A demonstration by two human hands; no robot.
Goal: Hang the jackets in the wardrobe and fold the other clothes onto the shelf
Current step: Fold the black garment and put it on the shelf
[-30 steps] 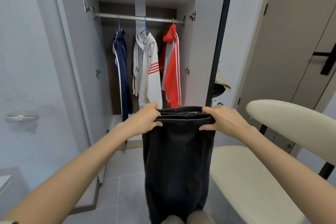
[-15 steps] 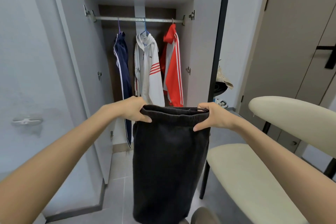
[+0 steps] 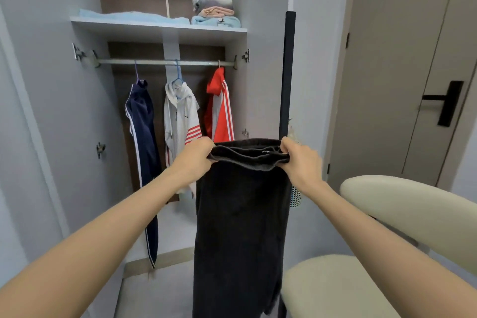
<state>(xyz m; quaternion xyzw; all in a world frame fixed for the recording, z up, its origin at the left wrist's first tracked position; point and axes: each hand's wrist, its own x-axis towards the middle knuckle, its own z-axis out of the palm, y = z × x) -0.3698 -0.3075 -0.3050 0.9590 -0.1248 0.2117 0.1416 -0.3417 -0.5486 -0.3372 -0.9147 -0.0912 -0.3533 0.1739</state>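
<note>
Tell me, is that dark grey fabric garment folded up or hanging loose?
Hanging loose: the left hand and right hand grip the dark grey fabric garment by its top edge, and the rest drops straight down.

We are seeing a cream padded chair (image 3: 402, 204) at right. A beige door (image 3: 400, 59) is standing behind it.
</note>
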